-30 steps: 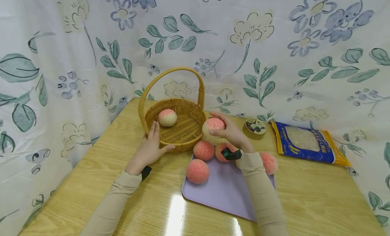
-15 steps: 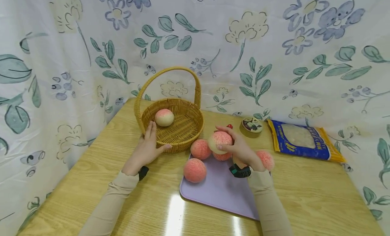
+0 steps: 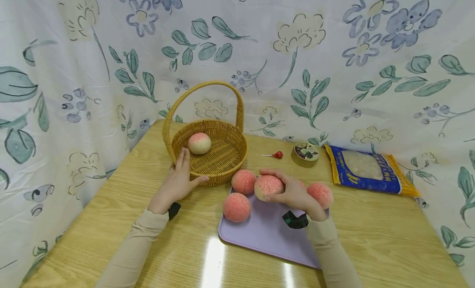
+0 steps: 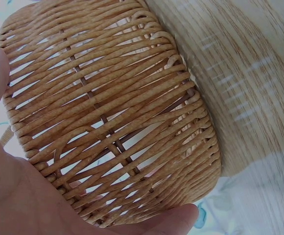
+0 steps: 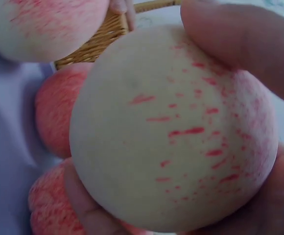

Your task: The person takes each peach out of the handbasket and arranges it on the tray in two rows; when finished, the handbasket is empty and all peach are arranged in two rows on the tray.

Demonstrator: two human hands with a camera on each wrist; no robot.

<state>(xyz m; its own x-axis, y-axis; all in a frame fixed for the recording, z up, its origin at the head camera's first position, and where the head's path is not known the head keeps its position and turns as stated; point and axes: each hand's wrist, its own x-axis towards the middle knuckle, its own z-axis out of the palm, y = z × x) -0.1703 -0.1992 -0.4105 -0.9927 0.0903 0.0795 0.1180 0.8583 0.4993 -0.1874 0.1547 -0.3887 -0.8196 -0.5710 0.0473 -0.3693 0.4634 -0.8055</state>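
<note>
My right hand (image 3: 293,193) grips a pink-and-white peach (image 3: 269,188), its thumb and fingers curled round the sides; in the right wrist view the pale, red-flecked side of this peach (image 5: 171,132) fills the middle. It is low over the back of a lilac tray (image 3: 259,238), beside a pink peach (image 3: 243,181). My left hand (image 3: 178,182) lies against the near-left side of a wicker basket (image 3: 219,176), fingers straight and thumb spread along the rim. The left wrist view has the basket's woven wall (image 4: 107,107) close up. One peach (image 3: 199,143) sits inside the basket.
Another peach (image 3: 236,207) lies at the tray's left and one (image 3: 320,195) at its right; one more is mostly behind my right hand. Behind the tray are a red lollipop (image 3: 277,154), a round tin (image 3: 305,154) and a blue-and-yellow packet (image 3: 371,170). A floral curtain (image 3: 259,53) backs the table.
My right hand has carried the peach from beside the basket's right rim down and toward me, over the tray. The lollipop has come into sight. My left hand has stayed at the basket.
</note>
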